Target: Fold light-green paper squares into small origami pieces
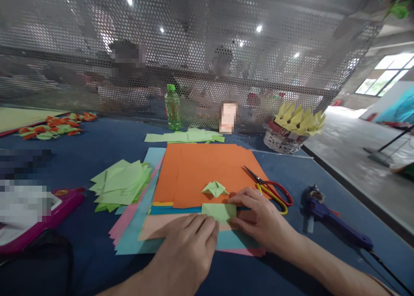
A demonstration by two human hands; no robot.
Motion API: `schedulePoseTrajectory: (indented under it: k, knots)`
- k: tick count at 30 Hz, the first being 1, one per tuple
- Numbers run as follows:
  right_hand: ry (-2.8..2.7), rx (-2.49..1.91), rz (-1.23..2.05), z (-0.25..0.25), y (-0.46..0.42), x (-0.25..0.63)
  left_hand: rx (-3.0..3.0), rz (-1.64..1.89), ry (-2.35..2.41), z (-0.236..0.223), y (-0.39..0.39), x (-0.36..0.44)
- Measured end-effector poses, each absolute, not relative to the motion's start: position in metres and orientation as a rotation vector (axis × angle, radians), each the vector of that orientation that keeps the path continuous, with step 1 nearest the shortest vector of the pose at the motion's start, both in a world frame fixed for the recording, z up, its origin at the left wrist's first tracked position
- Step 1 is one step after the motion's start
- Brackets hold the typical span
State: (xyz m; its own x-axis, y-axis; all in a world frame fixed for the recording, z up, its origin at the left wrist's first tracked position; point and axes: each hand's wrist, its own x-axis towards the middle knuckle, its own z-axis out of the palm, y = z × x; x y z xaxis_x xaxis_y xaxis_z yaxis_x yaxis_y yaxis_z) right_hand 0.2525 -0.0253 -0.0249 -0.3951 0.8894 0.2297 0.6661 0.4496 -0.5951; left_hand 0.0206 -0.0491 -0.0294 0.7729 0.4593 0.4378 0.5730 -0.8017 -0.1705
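A small light-green paper rectangle point(221, 211) lies between my hands, over the near part of a stack of coloured sheets. My left hand point(190, 240) presses on its lower left side, fingers together and curled. The right edge of the paper is held by my right hand point(258, 214), thumb near the lower corner and fingers near the upper one. Just beyond it, a folded green paper piece point(215, 188) rests on orange sheets point(207, 162). Scissors point(267, 186) with red and yellow handles lie partly on the orange sheets, beside my right hand.
Loose green paper pieces point(121, 184) are piled at left; green strips point(187, 135) lie behind. A green bottle point(173, 108) stands by the perforated screen point(194, 42). At right are a glue gun point(339, 222) and a round holder point(284, 138) with yellow folded paper. Orange-green pieces point(58, 126) lie far left.
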Motion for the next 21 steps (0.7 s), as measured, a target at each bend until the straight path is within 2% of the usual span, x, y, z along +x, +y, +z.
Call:
schedulePoseTrajectory:
  k: [12, 17, 21]
  knots:
    - [-2.171, -1.301, 0.544, -0.026, -0.025, 0.252, -2.909, -0.52, -0.941, -0.028, -0.045, 0.013]
    - [-2.178, -1.308, 0.546, -0.024, -0.025, 0.251, -2.861, -0.916, -1.255, -0.019, -0.011, 0.004]
    - [-2.179, -1.304, 0.556, -0.025, -0.024, 0.251, -2.901, -0.93, -1.323, -0.018, 0.017, 0.002]
